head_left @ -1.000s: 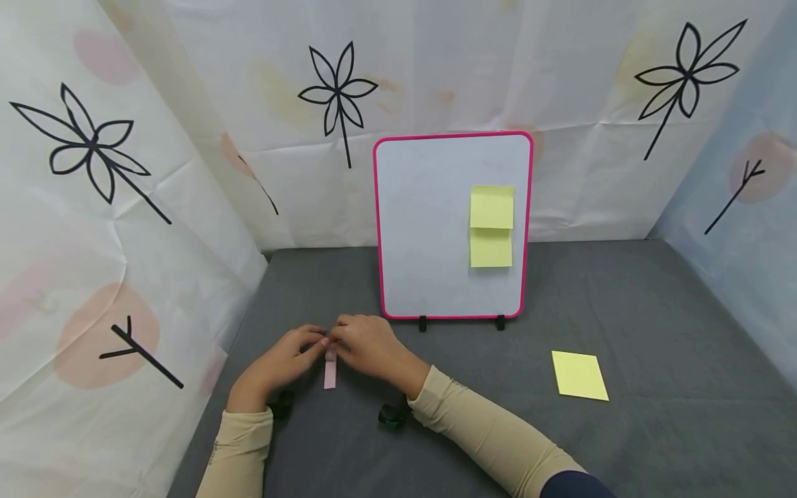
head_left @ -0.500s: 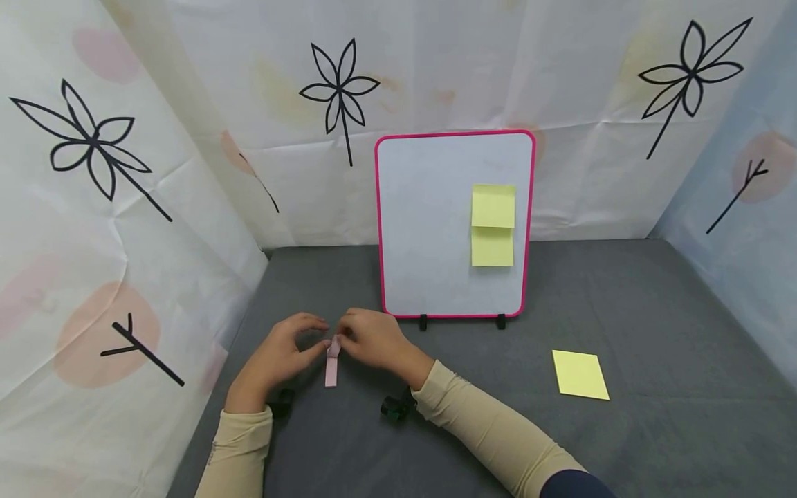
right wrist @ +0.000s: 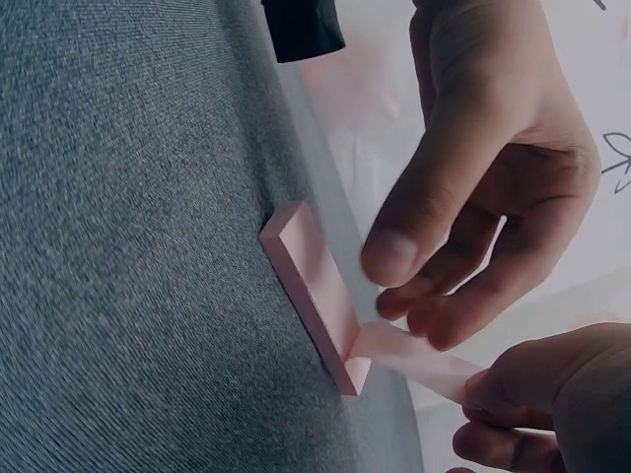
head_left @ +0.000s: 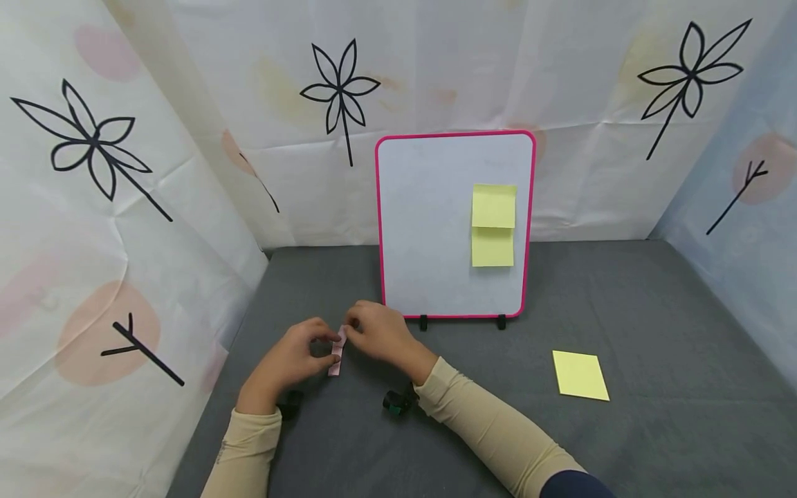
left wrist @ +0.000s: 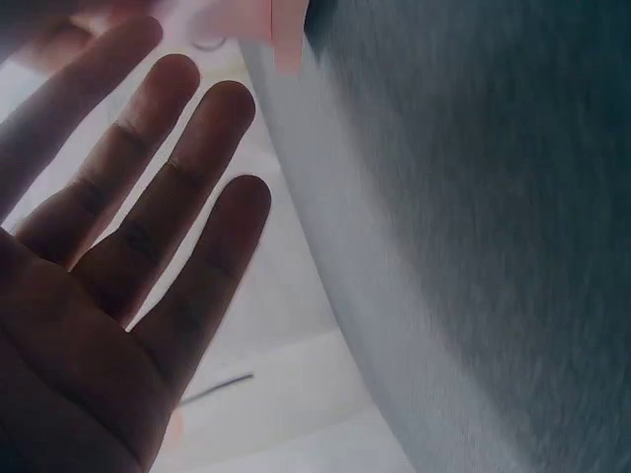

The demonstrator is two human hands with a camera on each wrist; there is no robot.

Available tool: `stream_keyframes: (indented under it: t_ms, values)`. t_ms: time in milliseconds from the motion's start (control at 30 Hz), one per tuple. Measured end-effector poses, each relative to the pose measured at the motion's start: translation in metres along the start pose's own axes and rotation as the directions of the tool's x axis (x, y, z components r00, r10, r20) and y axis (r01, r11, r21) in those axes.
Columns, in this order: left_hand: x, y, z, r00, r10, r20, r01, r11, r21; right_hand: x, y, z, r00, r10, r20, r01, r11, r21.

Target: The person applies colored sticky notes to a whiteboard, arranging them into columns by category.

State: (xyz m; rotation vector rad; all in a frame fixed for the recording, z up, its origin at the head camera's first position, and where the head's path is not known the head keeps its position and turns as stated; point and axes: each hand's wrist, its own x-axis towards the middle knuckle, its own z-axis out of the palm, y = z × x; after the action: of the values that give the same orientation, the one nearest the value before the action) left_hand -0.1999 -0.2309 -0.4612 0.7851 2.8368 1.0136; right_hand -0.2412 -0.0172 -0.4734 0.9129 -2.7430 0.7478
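Pinching in right hand (head_left: 382, 335) a likely light, limp pink strip (right wrist: 419, 365), best held at its far end, with left hand (head_left: 291, 357) released beside the pink pad (right wrist: 314, 296).

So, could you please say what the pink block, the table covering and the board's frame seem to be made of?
Pink block: probably a pad of matte paper strips, since one thin strip bends up from it.
Table covering: apparently woven fabric, dull grey, with a fine grain.
Board's frame: likely plastic, smooth-looking, from its even bright pink and rounded corners, though painted metal is possible.
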Motion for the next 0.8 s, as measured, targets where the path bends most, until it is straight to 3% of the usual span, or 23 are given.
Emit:
stream_keyframes:
  t_ms: [267, 800]
  values:
    - [0.0024, 0.0002, 0.007, 0.998, -0.06, 0.033, 0.058, 0.997, 0.048, -0.0006, 0.0016, -0.0017, 1.0, 0.015, 0.004, -0.015, 1.0, 0.004]
    - [0.0058, -0.0017, 0.0105, 0.993, -0.04, 0.111, 0.032, 0.997, 0.071, 0.0018, 0.004, -0.0031, 0.999, 0.049, 0.003, -0.049, 0.999, -0.009]
